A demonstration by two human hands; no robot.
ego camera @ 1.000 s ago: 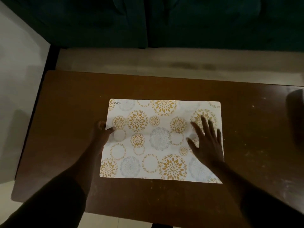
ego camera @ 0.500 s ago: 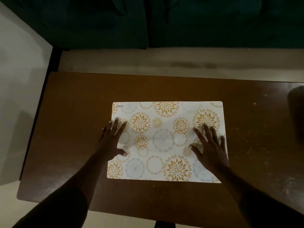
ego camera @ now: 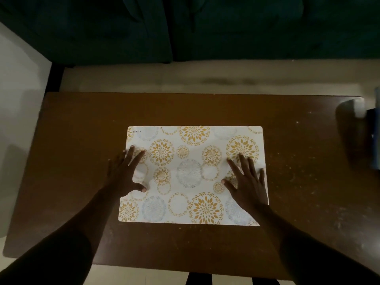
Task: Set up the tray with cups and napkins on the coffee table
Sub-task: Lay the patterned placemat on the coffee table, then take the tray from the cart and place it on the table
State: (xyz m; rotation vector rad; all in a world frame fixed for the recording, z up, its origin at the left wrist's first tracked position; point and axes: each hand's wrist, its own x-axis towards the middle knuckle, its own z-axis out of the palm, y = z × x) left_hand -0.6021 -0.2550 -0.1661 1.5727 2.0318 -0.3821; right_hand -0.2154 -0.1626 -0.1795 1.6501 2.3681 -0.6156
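A white placemat (ego camera: 193, 153) with gold and grey flower rings lies flat in the middle of the brown coffee table (ego camera: 82, 124). My left hand (ego camera: 123, 171) rests palm down on the mat's left edge, fingers spread, holding nothing. Flat on the mat's right side lies my right hand (ego camera: 247, 182), fingers apart and also holding nothing. No tray, cups or napkins show on the mat.
A dark object with a pale top (ego camera: 351, 124) sits at the table's far right edge, next to something blue (ego camera: 375, 140) cut off by the frame. A dark green sofa (ego camera: 205, 27) stands beyond the table. Pale floor (ego camera: 20, 99) lies to the left.
My left hand went from a loose curl at the mat's left edge to flat and spread on the mat. My right hand stayed flat on the right side.
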